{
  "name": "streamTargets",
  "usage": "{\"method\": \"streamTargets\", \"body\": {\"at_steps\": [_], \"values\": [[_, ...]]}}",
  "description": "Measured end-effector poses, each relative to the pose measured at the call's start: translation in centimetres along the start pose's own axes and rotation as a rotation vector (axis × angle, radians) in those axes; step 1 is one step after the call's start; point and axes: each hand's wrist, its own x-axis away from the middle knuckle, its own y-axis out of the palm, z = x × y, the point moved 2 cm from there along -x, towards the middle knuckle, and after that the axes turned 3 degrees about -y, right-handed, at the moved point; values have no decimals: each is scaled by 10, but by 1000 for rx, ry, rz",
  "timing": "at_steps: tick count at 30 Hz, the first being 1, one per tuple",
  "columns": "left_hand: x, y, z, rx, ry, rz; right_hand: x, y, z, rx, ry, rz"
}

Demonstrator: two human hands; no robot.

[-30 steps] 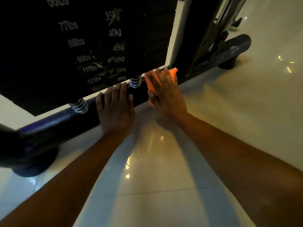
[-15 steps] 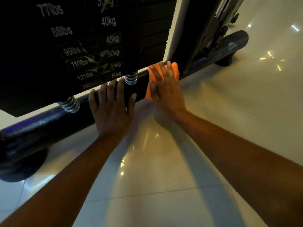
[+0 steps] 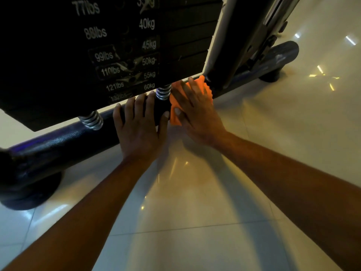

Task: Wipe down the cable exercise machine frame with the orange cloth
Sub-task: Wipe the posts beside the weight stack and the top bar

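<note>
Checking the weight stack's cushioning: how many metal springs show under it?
2: one spring left of the left hand, another spring between that hand and the orange cloth. The stack may hide more.

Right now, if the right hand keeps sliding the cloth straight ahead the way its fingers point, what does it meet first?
Probably the dark upright post of the machine. The right hand presses the orange cloth flat on the base bar, and the cloth's far edge already sits at the post's foot, though depth there is hard to judge.
</note>
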Motion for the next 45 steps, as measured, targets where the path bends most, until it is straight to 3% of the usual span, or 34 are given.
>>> {"method": "streamTargets", "body": {"at_steps": [2,6,11,16,21,28,38,45], "values": [[1,0,0,8,-4,2,-3,-11,22,16,-3,-46],[0,-1,2,12,-11,-5,-9,-10,19,-31,201,-21],[1,-2,1,10,-1,10,-3,-6,9,4,-42,-50],[1,-4,3,15,-15,-6,-12,-15,18,-57,194,-78],[2,-6,2,28,-3,-27,-2,-11,19,-28,-3,-123],[2,-10,1,19,34,-46,0,-22,17,-158,228,-93],[30,-38,14,51,81,-192,34,-68,24,-288,305,-113],[16,-49,65,223,293,-326,62,-86,66,-323,414,-40]]}}
